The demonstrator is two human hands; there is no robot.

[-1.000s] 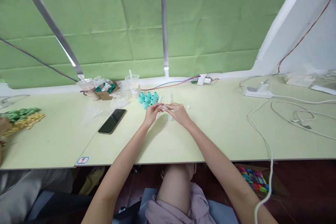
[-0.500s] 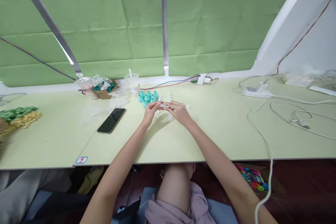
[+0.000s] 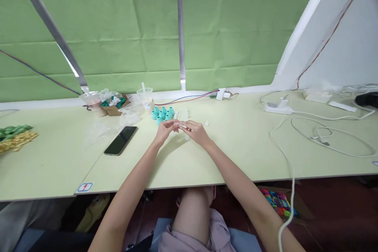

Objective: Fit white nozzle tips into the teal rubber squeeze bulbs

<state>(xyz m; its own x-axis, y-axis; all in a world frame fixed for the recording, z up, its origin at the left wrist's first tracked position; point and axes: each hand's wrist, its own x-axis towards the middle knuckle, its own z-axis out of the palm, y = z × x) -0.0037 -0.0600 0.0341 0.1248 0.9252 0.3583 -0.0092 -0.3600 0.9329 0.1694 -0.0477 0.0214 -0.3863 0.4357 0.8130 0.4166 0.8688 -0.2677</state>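
My left hand (image 3: 164,130) and my right hand (image 3: 195,131) meet over the pale green table (image 3: 236,145), fingertips pinched together on a small clear plastic piece (image 3: 180,125). Just behind them stands a cluster of several teal bottle-shaped parts (image 3: 161,113), with several small white pieces (image 3: 183,115) beside it. One more white piece (image 3: 207,123) lies a little to the right of my right hand.
A black phone (image 3: 120,145) lies left of my hands. Two plastic cups (image 3: 145,96), a small cardboard box (image 3: 113,107) and clear bags sit at the back. A white power strip (image 3: 274,107) and looping cables (image 3: 325,138) lie at the right. Green and yellow parts (image 3: 14,137) are heaped at far left.
My hands stay pinched together on the small piece. The camera has shifted right and slightly up, so everything sits a little further left in the picture.
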